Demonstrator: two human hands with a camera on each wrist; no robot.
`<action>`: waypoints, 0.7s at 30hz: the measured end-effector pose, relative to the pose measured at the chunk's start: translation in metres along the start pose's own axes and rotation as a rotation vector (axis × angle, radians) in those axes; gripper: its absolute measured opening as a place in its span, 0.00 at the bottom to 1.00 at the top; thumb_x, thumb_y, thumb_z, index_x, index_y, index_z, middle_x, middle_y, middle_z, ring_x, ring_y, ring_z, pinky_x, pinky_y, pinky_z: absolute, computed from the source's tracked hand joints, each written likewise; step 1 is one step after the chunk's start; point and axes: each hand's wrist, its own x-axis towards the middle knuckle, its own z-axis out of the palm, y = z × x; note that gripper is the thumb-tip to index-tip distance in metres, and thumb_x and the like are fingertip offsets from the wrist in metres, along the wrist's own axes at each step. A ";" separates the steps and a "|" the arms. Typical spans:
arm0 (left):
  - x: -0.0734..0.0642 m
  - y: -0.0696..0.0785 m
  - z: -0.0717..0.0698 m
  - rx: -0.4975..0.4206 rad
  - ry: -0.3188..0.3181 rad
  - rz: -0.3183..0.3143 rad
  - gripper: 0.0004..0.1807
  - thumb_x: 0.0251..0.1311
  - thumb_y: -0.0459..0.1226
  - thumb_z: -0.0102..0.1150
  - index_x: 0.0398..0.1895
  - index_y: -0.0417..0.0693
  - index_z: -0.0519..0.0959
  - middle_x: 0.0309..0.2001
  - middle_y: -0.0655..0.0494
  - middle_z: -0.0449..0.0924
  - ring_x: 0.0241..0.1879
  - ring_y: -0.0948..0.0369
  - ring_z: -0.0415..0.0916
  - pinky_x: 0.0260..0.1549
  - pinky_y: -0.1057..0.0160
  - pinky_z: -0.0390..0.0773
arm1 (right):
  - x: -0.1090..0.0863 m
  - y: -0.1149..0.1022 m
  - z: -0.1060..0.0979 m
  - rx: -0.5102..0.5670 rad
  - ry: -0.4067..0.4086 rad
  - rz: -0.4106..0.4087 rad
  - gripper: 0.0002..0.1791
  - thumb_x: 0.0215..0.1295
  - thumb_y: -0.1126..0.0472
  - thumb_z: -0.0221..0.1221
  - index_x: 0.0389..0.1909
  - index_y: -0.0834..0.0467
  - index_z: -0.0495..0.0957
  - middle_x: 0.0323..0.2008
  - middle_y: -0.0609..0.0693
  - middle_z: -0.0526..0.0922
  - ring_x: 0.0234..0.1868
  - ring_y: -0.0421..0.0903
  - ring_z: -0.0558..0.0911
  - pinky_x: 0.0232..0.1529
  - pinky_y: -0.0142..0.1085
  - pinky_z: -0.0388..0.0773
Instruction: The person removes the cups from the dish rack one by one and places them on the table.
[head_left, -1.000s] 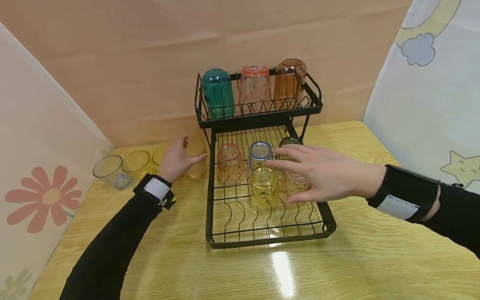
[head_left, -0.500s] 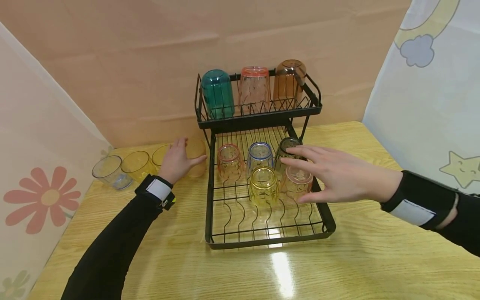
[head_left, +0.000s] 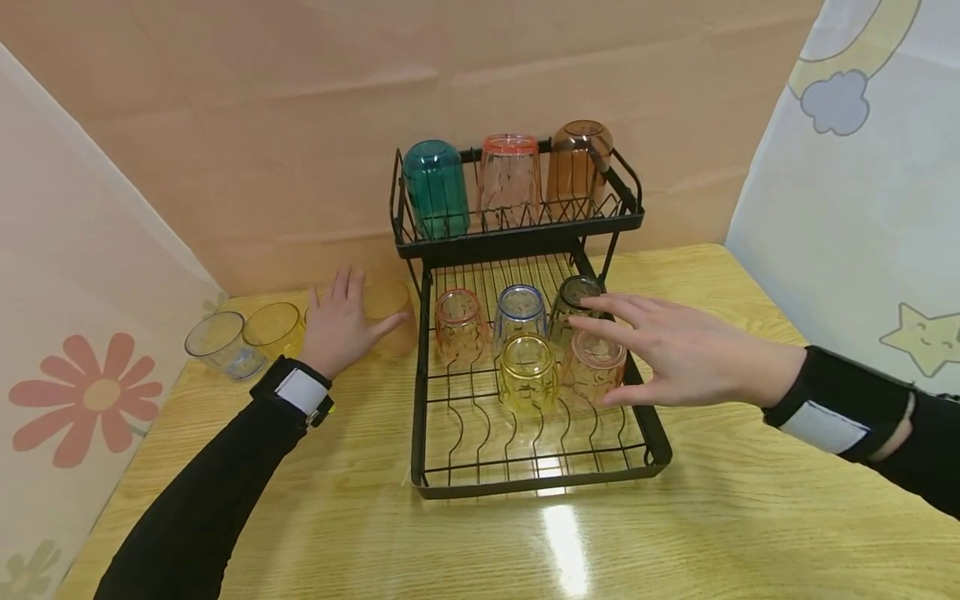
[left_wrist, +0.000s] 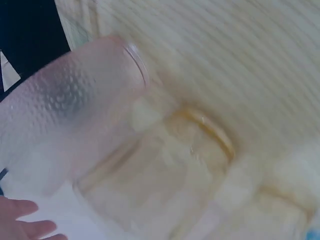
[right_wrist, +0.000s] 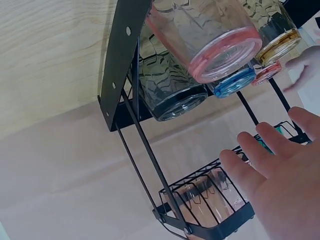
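Note:
My left hand [head_left: 341, 325], fingers spread, is over the row of tumblers left of the rack, hiding most of one yellow tumbler. Its thumb points at an upright pale orange tumbler [head_left: 393, 321], which looks pinkish and pebbled in the left wrist view. An amber-rimmed tumbler [left_wrist: 165, 172] stands beside that one. On the rack's lower tier, my right hand [head_left: 667, 350] hovers with loosely extended fingers by an upturned pink-based glass [head_left: 595, 367] and a dark grey glass [head_left: 572, 308]. Neither hand holds anything.
A black two-tier dish rack [head_left: 536, 483] stands mid-table. Its lower tier also bears upturned red-based [head_left: 460, 329], blue-based [head_left: 520, 312] and yellow [head_left: 528, 375] glasses. Above are teal [head_left: 435, 187], coral-based [head_left: 510, 175] and brown [head_left: 579, 167] ones. Clear [head_left: 225, 346] and yellow [head_left: 276, 329] tumblers stand far left.
My right hand has drawn back to the right, baring the pink-based and dark grey glasses. My left hand has shifted left from the pale orange tumbler, its fingers spreading.

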 end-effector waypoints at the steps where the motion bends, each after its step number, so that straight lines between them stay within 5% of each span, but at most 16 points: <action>1: -0.002 -0.002 -0.003 0.026 0.026 0.014 0.55 0.46 0.71 0.46 0.67 0.39 0.53 0.65 0.37 0.53 0.66 0.44 0.46 0.59 0.41 0.32 | 0.001 0.000 0.001 -0.001 -0.002 0.001 0.46 0.53 0.26 0.46 0.69 0.44 0.50 0.68 0.50 0.53 0.64 0.52 0.57 0.59 0.49 0.56; 10: -0.021 -0.011 -0.033 0.168 0.283 0.156 0.57 0.42 0.74 0.40 0.69 0.45 0.52 0.68 0.41 0.48 0.68 0.48 0.39 0.59 0.41 0.32 | 0.018 -0.002 0.011 0.007 -0.058 -0.024 0.47 0.54 0.26 0.45 0.70 0.47 0.48 0.67 0.55 0.53 0.63 0.56 0.58 0.56 0.52 0.59; 21: -0.041 0.018 -0.053 0.088 0.324 0.192 0.55 0.44 0.73 0.38 0.70 0.48 0.50 0.68 0.42 0.50 0.67 0.46 0.44 0.59 0.40 0.37 | 0.051 -0.018 0.023 0.020 -0.142 -0.050 0.49 0.52 0.22 0.38 0.71 0.45 0.44 0.68 0.54 0.51 0.66 0.55 0.54 0.59 0.52 0.55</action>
